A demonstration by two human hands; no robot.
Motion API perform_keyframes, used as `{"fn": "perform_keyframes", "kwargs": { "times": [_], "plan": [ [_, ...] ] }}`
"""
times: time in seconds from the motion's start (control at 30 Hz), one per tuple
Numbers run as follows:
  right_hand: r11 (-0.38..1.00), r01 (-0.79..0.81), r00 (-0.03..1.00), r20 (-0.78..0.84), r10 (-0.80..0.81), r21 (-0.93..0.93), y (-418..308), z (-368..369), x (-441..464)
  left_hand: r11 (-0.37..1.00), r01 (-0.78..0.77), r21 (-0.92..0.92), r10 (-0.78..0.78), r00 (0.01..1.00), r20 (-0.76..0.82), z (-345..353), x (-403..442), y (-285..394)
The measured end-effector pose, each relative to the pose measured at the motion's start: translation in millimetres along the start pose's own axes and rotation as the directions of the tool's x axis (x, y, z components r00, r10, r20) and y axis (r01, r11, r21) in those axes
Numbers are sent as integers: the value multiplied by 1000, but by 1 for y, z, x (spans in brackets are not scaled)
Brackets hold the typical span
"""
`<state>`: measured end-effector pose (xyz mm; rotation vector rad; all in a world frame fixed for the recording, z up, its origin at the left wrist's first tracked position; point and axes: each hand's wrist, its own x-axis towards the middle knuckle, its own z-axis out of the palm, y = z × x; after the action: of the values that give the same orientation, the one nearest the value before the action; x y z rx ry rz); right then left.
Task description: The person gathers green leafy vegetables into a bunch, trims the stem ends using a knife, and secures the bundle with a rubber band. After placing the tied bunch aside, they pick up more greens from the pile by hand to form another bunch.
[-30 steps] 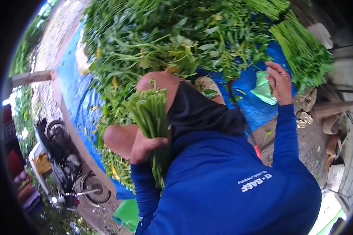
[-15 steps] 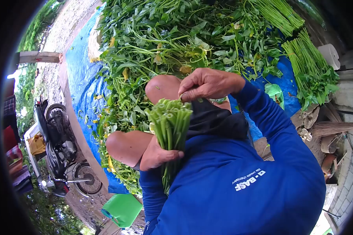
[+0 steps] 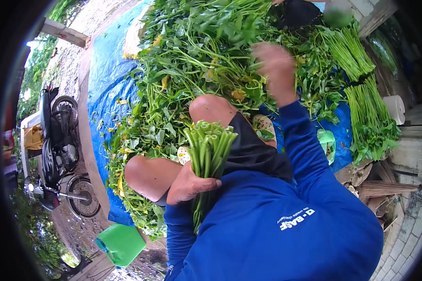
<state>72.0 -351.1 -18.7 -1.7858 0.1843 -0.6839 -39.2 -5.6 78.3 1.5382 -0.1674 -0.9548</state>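
Bundle of green stems (image 3: 209,146), clasped in the left hand (image 3: 190,184): long axis passed through the grip, cut ends pointed away from the blue shirt (image 3: 267,220). Room is left between these ends and the right hand (image 3: 277,72), blurred, finger closure untellable; blue tarp (image 3: 109,77) is edged well left of the grip.

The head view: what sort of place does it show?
Probably a rural outdoor or open-sided work area: leafy greens heaped on a blue tarpaulin, with a motorcycle standing nearby.
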Motion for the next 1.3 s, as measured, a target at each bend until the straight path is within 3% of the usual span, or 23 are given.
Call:
{"fn": "perform_keyframes", "kwargs": {
  "times": [0.03, 0.07, 0.13, 0.17, 0.2, 0.23, 0.3, 0.33, 0.43, 0.5, 0.6, 0.63, 0.67, 0.73, 0.77, 0.87, 0.9, 0.93, 0.97, 1.0, 1.1, 1.23, 1.3],
  "plan": [
    [981, 193, 948, 261, -184, -8, 0, 30, -16, 990, 55, -127, -58, 998, -17, -7, -2, -10],
    [973, 232, 877, 429, -216, 14, -10, 49, -36, 983, 49, -178, -64, 995, -75, -11, -7, -12],
    [986, -128, 851, 499, 163, -103, -65, 41, -64, 963, 5, -269, -61, 978, -199, -20, -13, -11],
    [969, -149, 639, 729, 246, -197, -46, 31, -65, 949, -48, -312, -19, 978, -210, -21, -12, -10],
    [891, -446, 463, 832, 304, -78, -62, 24, -85, 956, -47, -291, -7, 983, -181, -21, -6, -8],
    [699, -713, 266, 898, 349, -60, -77, 17, -106, 962, -32, -272, -9, 989, -147, -19, 0, -7],
    [454, -873, 333, 897, 291, 178, -99, 34, -138, 987, -79, -138, 69, 994, -82, -10, 15, -24],
    [409, -838, 469, 860, 203, 360, -107, 44, -145, 996, -80, -34, 82, 995, 62, -6, 21, -17],
    [672, -687, 630, 685, 365, 274, -106, 63, -154, 997, 76, -22, -76, 997, -4, -7, 26, -25],
    [674, -668, 666, 659, 350, 317, -97, 65, -156, 996, 67, -60, -66, 998, 12, -6, 32, -39],
    [626, -696, 656, 666, 355, 353, -91, 60, -160, 982, -166, -88, 160, 984, -74, 9, 33, -31],
    [618, -691, 665, 665, 341, 375, -92, 59, -159, 985, -173, -11, 172, 983, -59, 5, 31, -31],
    [613, -680, 680, 659, 322, 402, -93, 60, -156, 941, -328, 83, 334, 939, -82, 7, 33, -31],
    [606, -689, 671, 665, 328, 398, -91, 60, -159, 928, -338, 153, 353, 932, -80, 5, 28, -24],
    [632, -676, 679, 655, 333, 379, -91, 58, -160, 860, -401, 316, 433, 901, -36, 1, 28, -23],
    [634, -675, 683, 643, 346, 376, -101, 58, -160, 986, -147, 84, 146, 989, 19, -26, 35, 2],
    [623, -678, 686, 642, 343, 391, -106, 61, -157, 943, -202, 265, 280, 911, -301, -9, 48, 8],
    [632, -663, 687, 661, 300, 402, -110, 61, -152, 955, -251, 156, 289, 908, -304, -6, 70, -20],
    [641, -647, 690, 675, 261, 414, -112, 57, -148, 948, -225, -225, 169, 955, -243, -5, 74, -22],
    [650, -631, 691, 687, 223, 424, -109, 52, -145, 808, -140, -572, 79, 988, -130, -5, 78, -23],
    [607, -684, 652, 713, 259, 405, -102, 47, -147, 780, 26, -626, -151, 978, -147, -7, 93, -40],
    [617, -661, 690, 669, 277, 427, -103, 43, -149, 693, 22, -720, -58, 998, -25, -9, 103, -47],
    [619, -661, 696, 655, 294, 424, -99, 43, -152, 700, 50, -712, -144, 987, -72, -5, 106, -43]
  ]
}}
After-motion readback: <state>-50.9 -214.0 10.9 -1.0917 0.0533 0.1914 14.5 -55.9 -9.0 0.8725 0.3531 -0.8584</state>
